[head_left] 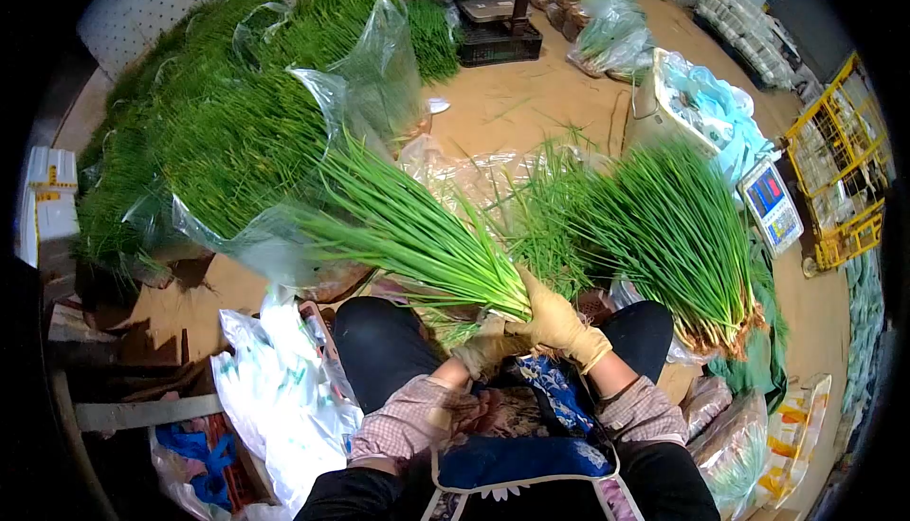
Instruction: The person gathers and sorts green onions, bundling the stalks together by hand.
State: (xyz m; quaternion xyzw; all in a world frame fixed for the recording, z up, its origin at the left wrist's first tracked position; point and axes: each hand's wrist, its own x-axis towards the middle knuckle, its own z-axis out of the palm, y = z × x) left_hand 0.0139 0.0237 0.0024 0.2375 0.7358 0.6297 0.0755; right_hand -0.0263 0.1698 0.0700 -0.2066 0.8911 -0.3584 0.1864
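Note:
A bunch of green onions [417, 237] slants up and left from my lap, its pale stem ends toward me. My right hand [561, 320], in a tan glove, is wrapped around the stem ends from the right. My left hand [482, 346], also gloved, is closed at the underside of the same end, close to the right hand; its fingers are partly hidden. To my right lies a large heap of green onions [673, 237] with brown roots pointing toward me. Loose thin green leaves [545, 227] lie between the bunch and that heap.
Tall plastic-wrapped greens [227, 123] fill the left. White plastic bags [280, 383] lie by my left knee. A platform scale [502, 23] stands at the back. At right are a white bin [654, 109], a digital scale display [770, 203] and a yellow crate [844, 161].

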